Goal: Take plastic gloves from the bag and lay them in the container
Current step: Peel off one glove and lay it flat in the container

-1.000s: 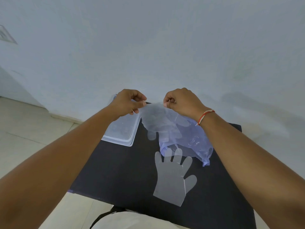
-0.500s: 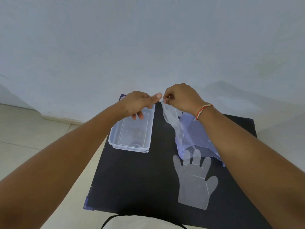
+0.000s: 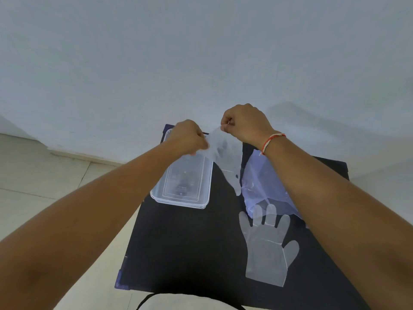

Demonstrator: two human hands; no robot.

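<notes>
A thin clear plastic glove (image 3: 225, 155) hangs in the air between my two hands, its fingers drooping down to the right of the container. My left hand (image 3: 188, 137) pinches its left edge and my right hand (image 3: 244, 124) pinches its top edge. Below my left hand stands a clear rectangular container (image 3: 156, 193) on the black table. A bluish plastic bag (image 3: 266, 182) lies to the right, partly under my right forearm. A second clear glove (image 3: 267, 249) lies flat on the table in front of the bag, its fingertips overlapping the bag's edge.
The small black table (image 3: 190, 253) stands against a pale wall (image 3: 201, 52). Beige floor tiles (image 3: 44, 175) lie to the left. The table's left and near edges are close to the container and the flat glove.
My left hand has come off the container rim and taken hold of the hanging glove's edge. The glove is spread wider between both hands and has shifted left, toward the container.
</notes>
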